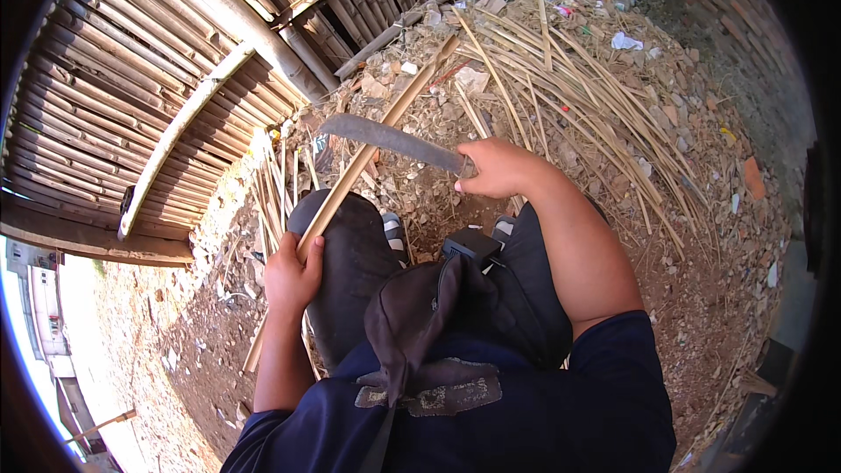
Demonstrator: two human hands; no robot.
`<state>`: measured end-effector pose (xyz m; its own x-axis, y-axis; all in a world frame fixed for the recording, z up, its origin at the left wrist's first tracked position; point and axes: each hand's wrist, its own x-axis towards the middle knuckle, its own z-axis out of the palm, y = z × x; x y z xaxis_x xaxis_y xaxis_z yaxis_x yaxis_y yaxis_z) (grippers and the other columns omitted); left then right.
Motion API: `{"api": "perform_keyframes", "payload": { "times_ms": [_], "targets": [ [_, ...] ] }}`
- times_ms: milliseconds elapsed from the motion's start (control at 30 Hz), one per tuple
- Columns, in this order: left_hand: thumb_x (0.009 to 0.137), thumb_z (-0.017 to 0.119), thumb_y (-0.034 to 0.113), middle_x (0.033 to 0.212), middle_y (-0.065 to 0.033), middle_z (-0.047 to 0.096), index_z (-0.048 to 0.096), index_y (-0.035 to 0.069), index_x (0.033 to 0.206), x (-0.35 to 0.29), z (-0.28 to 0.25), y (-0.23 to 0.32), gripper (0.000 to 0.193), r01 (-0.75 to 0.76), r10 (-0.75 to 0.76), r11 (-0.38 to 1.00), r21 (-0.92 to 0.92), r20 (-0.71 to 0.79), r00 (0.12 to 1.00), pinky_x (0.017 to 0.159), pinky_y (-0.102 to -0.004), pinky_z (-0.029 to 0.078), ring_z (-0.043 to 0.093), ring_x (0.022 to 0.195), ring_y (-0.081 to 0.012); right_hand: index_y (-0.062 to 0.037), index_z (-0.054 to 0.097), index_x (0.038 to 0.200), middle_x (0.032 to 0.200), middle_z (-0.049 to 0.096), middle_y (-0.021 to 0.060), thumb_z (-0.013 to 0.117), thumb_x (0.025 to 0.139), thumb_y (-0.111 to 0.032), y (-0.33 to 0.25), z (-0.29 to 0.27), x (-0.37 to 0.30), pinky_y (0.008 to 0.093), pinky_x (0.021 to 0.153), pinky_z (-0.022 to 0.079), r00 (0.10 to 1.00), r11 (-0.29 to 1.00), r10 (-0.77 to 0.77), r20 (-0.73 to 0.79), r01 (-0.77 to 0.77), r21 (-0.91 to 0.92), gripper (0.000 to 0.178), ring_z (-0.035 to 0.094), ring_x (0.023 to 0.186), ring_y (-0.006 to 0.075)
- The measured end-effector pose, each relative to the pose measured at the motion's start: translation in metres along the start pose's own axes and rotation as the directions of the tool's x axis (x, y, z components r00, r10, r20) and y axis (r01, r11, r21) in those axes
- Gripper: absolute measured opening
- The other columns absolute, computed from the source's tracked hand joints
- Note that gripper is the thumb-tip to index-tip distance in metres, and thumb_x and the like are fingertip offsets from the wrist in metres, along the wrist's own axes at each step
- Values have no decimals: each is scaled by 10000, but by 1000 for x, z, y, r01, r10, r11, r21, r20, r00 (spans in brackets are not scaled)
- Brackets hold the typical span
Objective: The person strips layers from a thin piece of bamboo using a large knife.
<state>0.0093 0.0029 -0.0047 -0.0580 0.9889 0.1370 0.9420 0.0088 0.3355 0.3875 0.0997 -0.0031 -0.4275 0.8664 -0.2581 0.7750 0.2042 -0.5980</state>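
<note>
A long split bamboo strip (350, 177) slants across my left thigh, its far end raised ahead of me and its near end down by my left forearm. Wrapped round its lower part is my left hand (293, 273), closed. My right hand (499, 168) grips a machete (394, 138) with a dark, curved blade. The blade points left and crosses the strip's upper half; I cannot tell whether it cuts into the strip or only rests against it. Most of the machete's handle is hidden inside my right fist.
Many thin bamboo strips (604, 123) lie in a loose pile ahead to the right. Other strips (272, 177) stand beside my left knee. A bamboo wall (114, 96) rises at the left, a brick wall (745, 44) at the right. Rubble and litter cover the ground.
</note>
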Motion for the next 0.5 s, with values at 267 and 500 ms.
{"api": "perform_keyframes", "payload": {
  "times_ms": [267,500],
  "targets": [
    [986,668,416,683,-228,631,577,25,879,0,-5,3,416,19,-19,1000,4,17,1000,622,-514,490,658,673,-446,-9,664,1167,900,712,211,779,861,-353,-4,-6,-5,468,791,536,999,1000,4,-35,-5,-13,475,709,904,367],
    [991,656,393,698,-230,651,618,21,951,20,-16,18,377,-10,13,999,-40,83,996,651,-517,501,668,707,-451,-55,646,1197,1026,736,183,782,852,-322,-34,-18,-18,486,868,556,988,981,134,-73,-142,-129,457,709,1020,370]
  ]
}}
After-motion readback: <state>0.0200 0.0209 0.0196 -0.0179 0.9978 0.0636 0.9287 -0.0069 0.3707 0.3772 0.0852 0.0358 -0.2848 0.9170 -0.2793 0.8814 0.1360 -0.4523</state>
